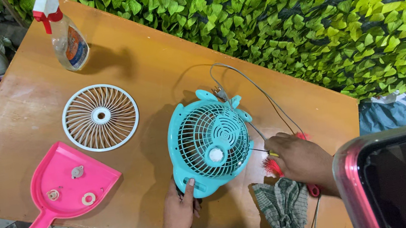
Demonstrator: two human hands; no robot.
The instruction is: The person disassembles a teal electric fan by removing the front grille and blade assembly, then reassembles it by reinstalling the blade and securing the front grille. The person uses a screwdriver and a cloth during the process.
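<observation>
Fan: your teal fan lies grille-up near the middle of the desk, its cord looping off toward the leaf wall.
Left hand: your left hand presses flat on the fan's lower rim, thumb up against the plastic, fingers spread and not closed round anything.
Right hand: your right hand sits just right of the fan, clamped on a screwdriver whose thin shaft points in at the fan's right edge.
Pose: both forearms come in from the near edge of the desk; the left wrist is straight, the right wrist is bent inward toward the fan.
Doing it well: keep the left palm bearing down so the fan does not turn, and hold the shaft in line with the screw; the tip itself is too small to see, so check its seat by feel before you twist.
Watch: the cord runs close by your right hand; keep it out from under the shaft.
Left of the fan: a white grille lies flat, and beyond it a pink dustpan holds small loose parts.
Near the right hand: a checked cloth and a red brush.
Far from the fan: a spray bottle stands at the desk's far left corner.
</observation>
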